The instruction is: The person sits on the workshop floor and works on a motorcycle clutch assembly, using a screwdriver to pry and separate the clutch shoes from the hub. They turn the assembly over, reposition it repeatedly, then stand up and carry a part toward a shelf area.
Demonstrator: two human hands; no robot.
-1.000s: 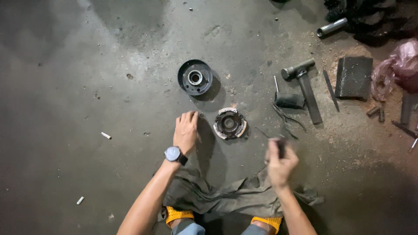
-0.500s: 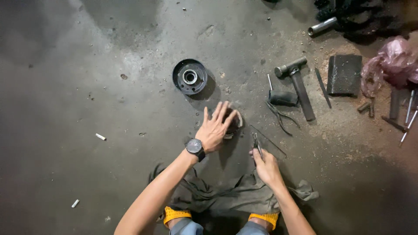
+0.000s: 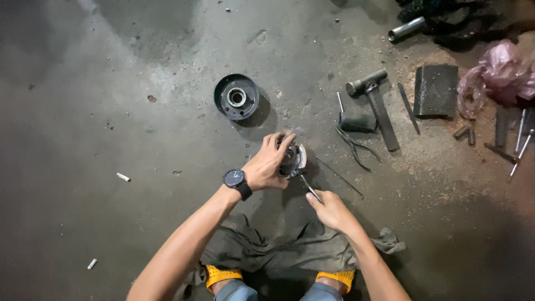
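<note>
My left hand [image 3: 268,165], with a black watch on its wrist, grips a round metal bearing-like part [image 3: 293,159] and holds it just above the concrete floor. My right hand [image 3: 332,210] holds a thin metal tool [image 3: 310,188] whose tip points up into the round part. A dark round hub [image 3: 237,97] with a central hole lies on the floor beyond the hands, apart from them.
A hammer [image 3: 374,100], pliers [image 3: 355,146], a thin rod [image 3: 339,175], a dark block [image 3: 435,90], a metal pipe [image 3: 406,28] and a pink bag [image 3: 500,71] lie to the right. An olive cloth [image 3: 278,251] lies under my arms.
My left hand went from flat on the floor to reaching over and gripping the round part. My right hand moved left, bringing the thin tool to the part.
</note>
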